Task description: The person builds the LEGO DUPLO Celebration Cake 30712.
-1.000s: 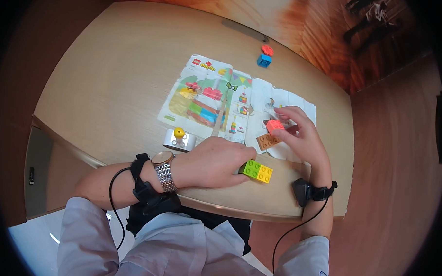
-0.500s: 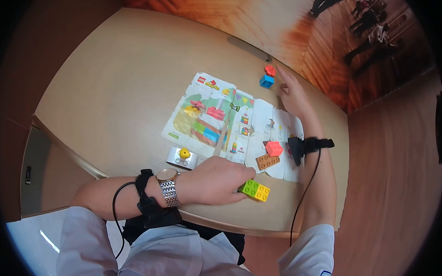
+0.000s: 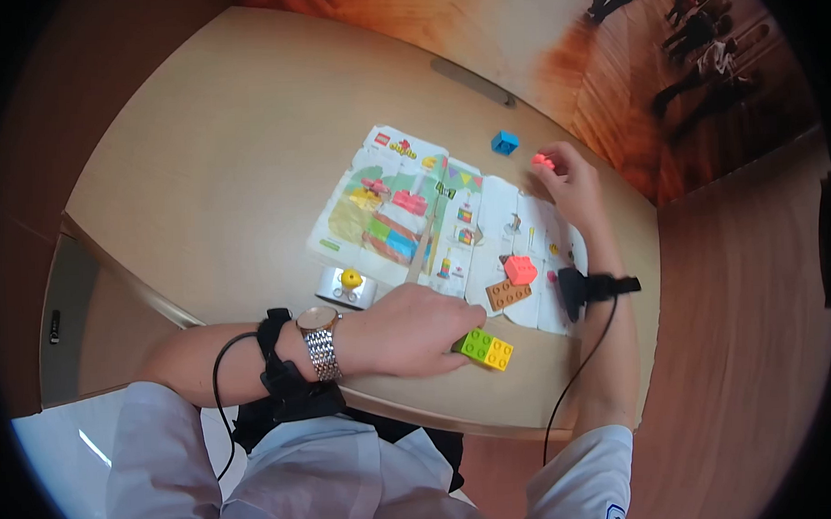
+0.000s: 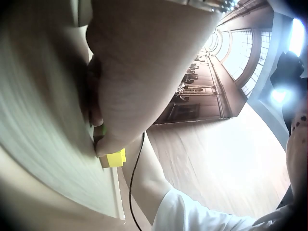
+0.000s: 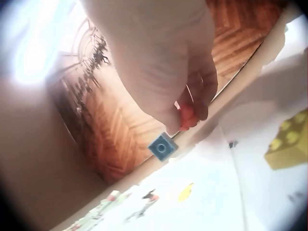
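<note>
My left hand (image 3: pixel 416 331) grips a green brick (image 3: pixel 475 343) joined to a yellow brick (image 3: pixel 500 353) near the table's front edge. The left wrist view shows the yellow brick (image 4: pixel 115 159) beyond the fingers of that hand (image 4: pixel 130 82). At the back right, my right hand (image 3: pixel 573 185) pinches a small red flower-shaped piece (image 3: pixel 542 161). The right wrist view has this red piece (image 5: pixel 187 117) between the fingertips of the hand (image 5: pixel 166 62). A blue brick (image 3: pixel 504 143) sits left of it, apart from the hand.
An unfolded printed sheet (image 3: pixel 350 207) covers the table's middle. On its right part lie a coral brick (image 3: pixel 520 270) and a brown brick (image 3: pixel 508 296), touching or nearly so. A white-and-grey block with a yellow top piece (image 3: pixel 350 278) stands by the sheet's lower left.
My right hand has moved from the coral brick to the back of the table and taken the red piece from beside the blue brick. My left hand keeps its grip.
</note>
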`<state>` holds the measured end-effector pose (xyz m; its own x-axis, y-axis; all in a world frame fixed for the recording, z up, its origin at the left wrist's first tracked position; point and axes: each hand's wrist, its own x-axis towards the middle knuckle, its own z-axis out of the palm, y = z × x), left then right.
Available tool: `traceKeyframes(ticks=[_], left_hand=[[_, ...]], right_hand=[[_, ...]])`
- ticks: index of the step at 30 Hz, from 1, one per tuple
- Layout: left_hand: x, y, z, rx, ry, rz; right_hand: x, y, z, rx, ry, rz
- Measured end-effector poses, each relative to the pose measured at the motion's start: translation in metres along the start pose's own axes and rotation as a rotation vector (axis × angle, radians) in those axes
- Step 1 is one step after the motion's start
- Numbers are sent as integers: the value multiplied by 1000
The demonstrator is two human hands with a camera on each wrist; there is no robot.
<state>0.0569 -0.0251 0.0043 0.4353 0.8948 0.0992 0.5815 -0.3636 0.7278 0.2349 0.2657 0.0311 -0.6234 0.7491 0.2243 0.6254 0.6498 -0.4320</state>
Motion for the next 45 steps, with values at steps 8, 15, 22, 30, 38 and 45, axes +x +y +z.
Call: traceKeyframes(ticks=[8,15,22,30,38,45], left_hand=[[0,-1,-1,-2,5,6],[2,3,-2,18,24,-51],[5,10,-9,32,-51,-110],[2,8,-8,29,-16,-58],[2,4,-6,29,-14,-26],[2,6,-7,47,-13,-22]], right_hand=[[-157,-118,-58,636,-315,103],[-182,-119,-28,662,-457,138],[-185,-104,-19,781,-372,246],[-185,-106,-10,788,-368,126],[-185,-111,-2,811,-414,39],[-186,-110,-3,843,-444,273]])
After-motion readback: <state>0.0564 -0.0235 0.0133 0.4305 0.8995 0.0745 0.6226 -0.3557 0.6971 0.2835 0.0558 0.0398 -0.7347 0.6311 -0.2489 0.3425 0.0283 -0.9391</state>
